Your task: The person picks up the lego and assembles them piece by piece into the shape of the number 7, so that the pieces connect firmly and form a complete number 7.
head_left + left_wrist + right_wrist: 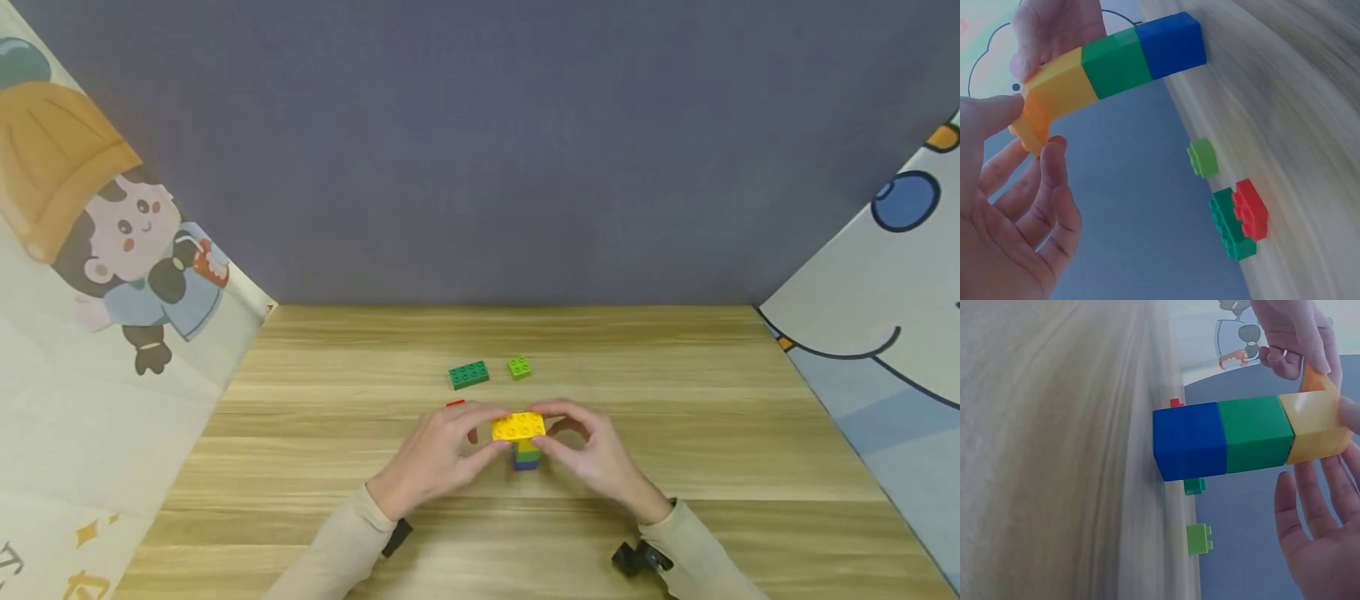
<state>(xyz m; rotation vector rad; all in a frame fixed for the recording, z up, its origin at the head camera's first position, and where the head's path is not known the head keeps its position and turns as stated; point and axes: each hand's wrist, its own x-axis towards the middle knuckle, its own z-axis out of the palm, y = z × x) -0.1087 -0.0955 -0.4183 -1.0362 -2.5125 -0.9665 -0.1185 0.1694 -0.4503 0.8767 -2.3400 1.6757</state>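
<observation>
A thin yellow building brick (518,427) with two rows of studs facing up lies across the top of a small tower. My left hand (444,450) pinches its left end between thumb and forefinger. At the other end, my right hand (592,450) pinches it the same way. Below it the tower runs from a taller yellow block (1315,428) through a green block (1255,435) to a blue block (1190,442) at the bottom, which stands at the wooden tabletop. The right wrist view shows the thin brick's left part jutting past the yellow block.
Beyond the hands lie a dark green brick (468,375) and a small lime green brick (519,367). A red brick (1251,209) is close to the dark green one, mostly hidden by my left hand in the head view. A grey wall (510,167) rises behind the wooden table (337,350).
</observation>
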